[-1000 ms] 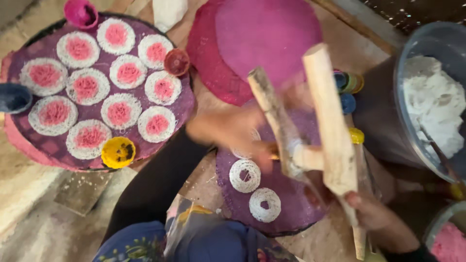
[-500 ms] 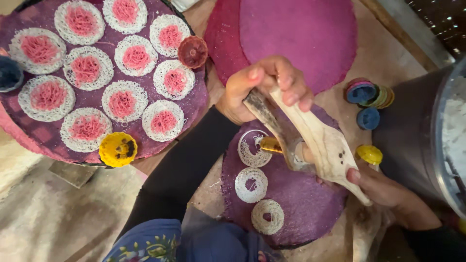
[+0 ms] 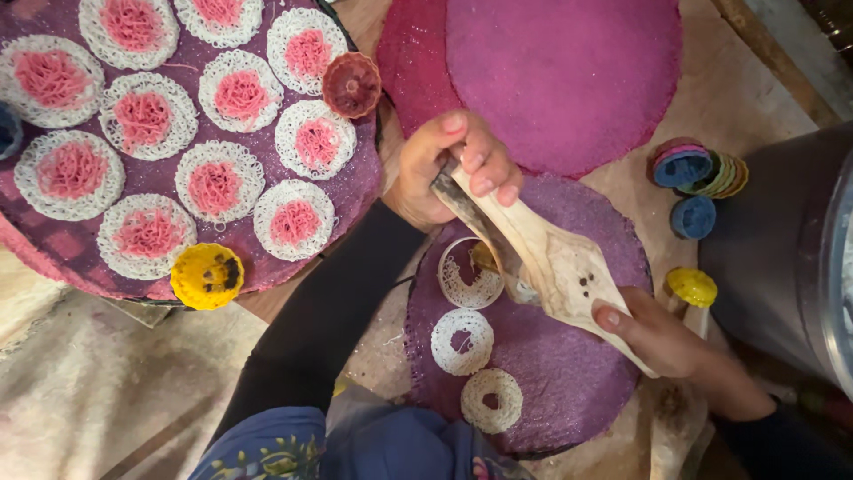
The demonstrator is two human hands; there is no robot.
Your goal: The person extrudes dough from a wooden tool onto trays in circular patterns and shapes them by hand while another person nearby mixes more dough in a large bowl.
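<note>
Clamping the near right end of the wooden press [image 3: 551,258], the right hand [image 3: 675,342] closes round its handle, while the left hand [image 3: 449,164] wraps the far left end. The press's long axis runs diagonally over the near purple mat [image 3: 569,391], above three white rings [image 3: 462,340]; beyond, the far-left mat [image 3: 355,191] carries pink-centred discs.
</note>
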